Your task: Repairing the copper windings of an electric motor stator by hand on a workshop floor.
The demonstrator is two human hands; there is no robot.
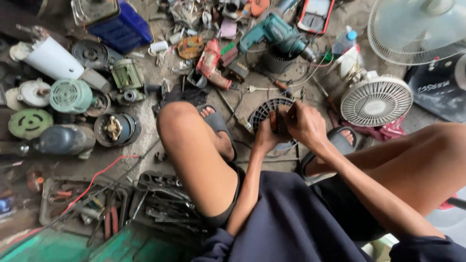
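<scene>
Floor, left edge: a white cylinder, a green motor housing and a dark round motor lie close together; a tray of hand tools sits nearer the person, with a red wire running over it.
Floor, far middle: a red drill and a teal drill lie among scraps and cables.
Left hand: fingers curled shut around the near rim of the dark fan grille, between the person's sandalled feet.
Right hand: fingers closed on a small brown part at the grille's centre; what it is I cannot tell.
Grille position: held just above the concrete floor, in the middle of the view.
Grille axis: a round disc, so no long axis; its face seems tilted up towards the person, rim edge towards the floor.
Floor, right: a small white fan lies face up, a larger white fan beyond it.
Risk: thin grille ribs could snap if the hands twist hard; a slip could drop the small part into the clutter, where it would be hard to find.
</scene>
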